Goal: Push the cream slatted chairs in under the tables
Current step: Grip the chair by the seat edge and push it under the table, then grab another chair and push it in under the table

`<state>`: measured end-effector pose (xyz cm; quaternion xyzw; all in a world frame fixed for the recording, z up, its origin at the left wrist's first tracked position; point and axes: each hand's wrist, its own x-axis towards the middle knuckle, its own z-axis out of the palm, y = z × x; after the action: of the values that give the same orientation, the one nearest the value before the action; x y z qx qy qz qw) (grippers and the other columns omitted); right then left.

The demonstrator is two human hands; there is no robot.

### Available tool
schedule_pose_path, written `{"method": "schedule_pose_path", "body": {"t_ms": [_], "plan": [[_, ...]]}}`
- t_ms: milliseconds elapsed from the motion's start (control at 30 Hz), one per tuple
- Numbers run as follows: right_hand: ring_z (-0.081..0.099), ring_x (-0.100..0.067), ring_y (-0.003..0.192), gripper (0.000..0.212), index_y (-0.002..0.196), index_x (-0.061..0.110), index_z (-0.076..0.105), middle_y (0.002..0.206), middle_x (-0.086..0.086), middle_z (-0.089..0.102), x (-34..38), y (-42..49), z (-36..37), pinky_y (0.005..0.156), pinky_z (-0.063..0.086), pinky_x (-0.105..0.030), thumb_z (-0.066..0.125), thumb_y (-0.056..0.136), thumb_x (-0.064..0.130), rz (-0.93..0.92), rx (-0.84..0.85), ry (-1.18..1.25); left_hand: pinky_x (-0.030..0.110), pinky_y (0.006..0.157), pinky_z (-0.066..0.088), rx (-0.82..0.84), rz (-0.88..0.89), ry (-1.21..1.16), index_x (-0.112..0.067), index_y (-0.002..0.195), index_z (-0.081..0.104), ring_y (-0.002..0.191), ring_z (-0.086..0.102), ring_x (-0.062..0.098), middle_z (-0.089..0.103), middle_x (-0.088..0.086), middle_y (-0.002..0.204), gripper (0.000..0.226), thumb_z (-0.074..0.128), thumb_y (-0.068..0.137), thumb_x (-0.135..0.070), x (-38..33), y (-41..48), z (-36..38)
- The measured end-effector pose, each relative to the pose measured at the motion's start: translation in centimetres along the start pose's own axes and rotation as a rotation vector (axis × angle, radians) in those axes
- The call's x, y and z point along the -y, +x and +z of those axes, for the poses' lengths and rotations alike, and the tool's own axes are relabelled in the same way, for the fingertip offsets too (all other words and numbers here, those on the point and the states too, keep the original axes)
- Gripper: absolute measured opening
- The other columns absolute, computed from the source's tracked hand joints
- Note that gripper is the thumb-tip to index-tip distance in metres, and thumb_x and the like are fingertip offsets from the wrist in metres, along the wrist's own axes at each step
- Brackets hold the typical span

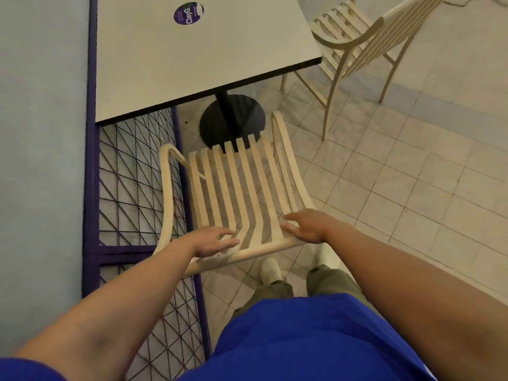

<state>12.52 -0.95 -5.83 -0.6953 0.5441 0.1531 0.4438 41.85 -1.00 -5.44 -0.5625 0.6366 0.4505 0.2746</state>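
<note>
Head view, looking straight down: a person stands behind a cream slatted chair (pixel 242 193) that faces the white table (pixel 192 64). Both hands sit on the chair's curved top rail (pixel 264 248), the likely reason being that the rail is the nearest solid part to push on from a standing spot. The left hand (pixel 214 240) lies flat on the left part of the rail with fingers spread and loose, palm down, not wrapped round anything. The right hand (pixel 305 224) rests further right, fingers extended over the slat ends, also open; whether the thumb hooks under the rail cannot be told. Hands well apart probably keeps the chair from twisting as it slides. The seat's front edge is just over the black round table base (pixel 233 119) in this view, near the table's near edge but not yet under the top, so the push looks barely begun or about to start. The chair's left arm runs close beside the purple mesh panel (pixel 132 188) by the grey wall (pixel 41 133), so a straight push matters or that arm may scrape. A second chair (pixel 357 37) stands at the table's right side, turned at an angle and only partly tucked, likely next in line. Pale shoes (pixel 270 270) on the tiled floor (pixel 412 174) sit right behind the rail.
</note>
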Motion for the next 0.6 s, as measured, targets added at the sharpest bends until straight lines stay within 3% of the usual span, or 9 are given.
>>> {"method": "schedule_pose_path", "body": {"t_ms": [67, 200, 367, 600], "plan": [[0.042, -0.029, 0.134, 0.059, 0.147, 0.024, 0.043, 0.150, -0.007, 0.045, -1.8, -0.9, -0.5, 0.108, 0.034, -0.044, 0.032, 0.100, 0.059, 0.037, -0.048, 0.052, 0.042, 0.116, 0.026, 0.008, 0.042, 0.064, -0.029, 0.153, 0.038, 0.145, 0.031, 0.021, 0.034, -0.001, 0.160, 0.071, 0.040, 0.094, -0.070, -2.3, 1.4, -0.8], [0.047, -0.028, 0.130, 0.056, 0.144, 0.026, 0.047, 0.147, -0.005, 0.049, -5.9, -2.5, -1.3, 0.105, 0.038, -0.043, 0.033, 0.100, 0.057, 0.118, -0.138, 0.134, 0.043, 0.116, 0.028, 0.020, 0.099, 0.150, -0.028, 0.152, 0.039, 0.143, 0.035, 0.022, 0.039, -0.001, 0.158, 0.075, 0.039, 0.092, -0.073, -7.3, 4.0, -2.2], [0.036, -0.025, 0.142, 0.063, 0.149, 0.021, 0.040, 0.155, -0.002, 0.040, -11.7, -5.1, -1.6, 0.115, 0.029, -0.043, 0.033, 0.100, 0.059, 0.210, -0.185, 0.238, 0.040, 0.113, 0.032, 0.018, 0.196, 0.266, -0.026, 0.151, 0.041, 0.139, 0.040, 0.022, 0.042, 0.001, 0.155, 0.073, 0.041, 0.093, -0.069, -15.5, 6.5, -2.8], [0.036, -0.025, 0.141, 0.064, 0.150, 0.019, 0.039, 0.155, -0.003, 0.040, -21.3, -9.8, -2.7, 0.115, 0.030, -0.041, 0.038, 0.099, 0.058, 0.321, -0.209, 0.319, 0.038, 0.112, 0.033, 0.066, 0.301, 0.323, -0.025, 0.151, 0.040, 0.137, 0.044, 0.021, 0.046, 0.003, 0.151, 0.067, 0.048, 0.095, -0.062, -29.5, 9.7, -1.3]]}}
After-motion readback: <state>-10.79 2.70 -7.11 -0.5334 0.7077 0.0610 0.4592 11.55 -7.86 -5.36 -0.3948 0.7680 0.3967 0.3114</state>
